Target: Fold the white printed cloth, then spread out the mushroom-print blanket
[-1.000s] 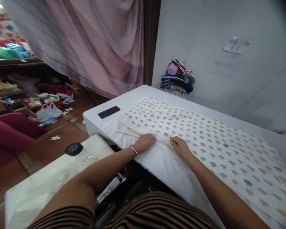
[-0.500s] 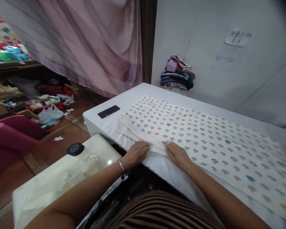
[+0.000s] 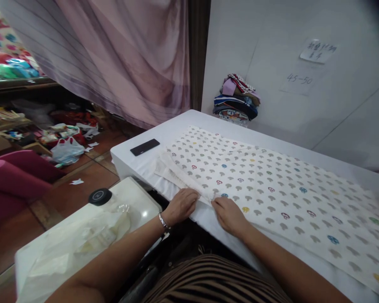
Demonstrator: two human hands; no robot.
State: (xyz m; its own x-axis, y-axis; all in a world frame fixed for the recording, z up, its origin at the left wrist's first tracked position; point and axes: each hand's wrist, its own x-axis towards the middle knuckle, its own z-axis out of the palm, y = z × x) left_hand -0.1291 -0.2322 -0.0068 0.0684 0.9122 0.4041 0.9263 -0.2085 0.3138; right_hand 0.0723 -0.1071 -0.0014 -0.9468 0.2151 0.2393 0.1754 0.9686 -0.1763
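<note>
A white cloth [image 3: 262, 185] printed with small grey and coloured mushroom shapes lies spread over the white table [image 3: 180, 122]. Its near left edge is turned back, showing a plain pale underside. My left hand [image 3: 182, 206], with a bracelet at the wrist, pinches the cloth's near edge. Just to the right, my right hand [image 3: 230, 215] grips the same edge between thumb and fingers. A short stretch of edge shows between the two hands.
A black phone [image 3: 145, 147] lies at the table's left end. Lower left, a white surface [image 3: 63, 223] bears a round black object [image 3: 100, 196] and clear plastic. Folded fabrics [image 3: 235, 99] are stacked by the wall. A pink curtain [image 3: 139, 54] hangs behind.
My right hand has moved slightly left and down, nearer my left hand. The turned-back strip by it is smaller, and more of the printed side shows there.
</note>
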